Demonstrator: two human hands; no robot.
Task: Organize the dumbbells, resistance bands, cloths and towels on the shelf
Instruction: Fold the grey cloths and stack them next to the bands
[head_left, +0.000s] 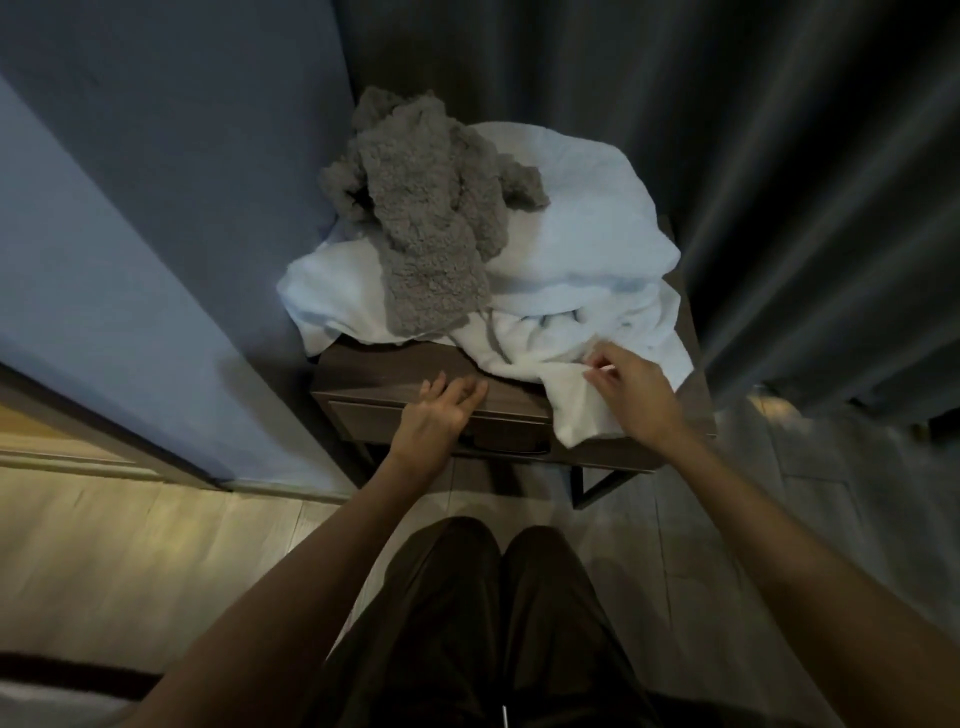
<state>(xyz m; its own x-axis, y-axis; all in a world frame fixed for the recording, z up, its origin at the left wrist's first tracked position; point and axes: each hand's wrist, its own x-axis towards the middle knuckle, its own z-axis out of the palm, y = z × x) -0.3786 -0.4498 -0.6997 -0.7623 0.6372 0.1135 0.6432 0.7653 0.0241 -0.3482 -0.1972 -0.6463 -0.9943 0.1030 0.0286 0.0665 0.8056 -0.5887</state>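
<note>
A crumpled white towel (582, 249) covers most of a small dark wooden table (384, 364). A fuzzy grey cloth (426, 218) lies in a heap on the towel's left half. One corner of the towel hangs over the table's front edge. My right hand (634, 389) pinches the towel near that hanging corner. My left hand (441, 410) hovers over the bare front left of the table with its fingers spread, holding nothing. No dumbbells or resistance bands show.
A blue wall (156, 234) stands close on the left. Dark grey curtains (779, 156) hang behind and to the right of the table. A drawer front (363, 415) faces me under the tabletop. My legs (493, 623) are below on a light wood floor (130, 561).
</note>
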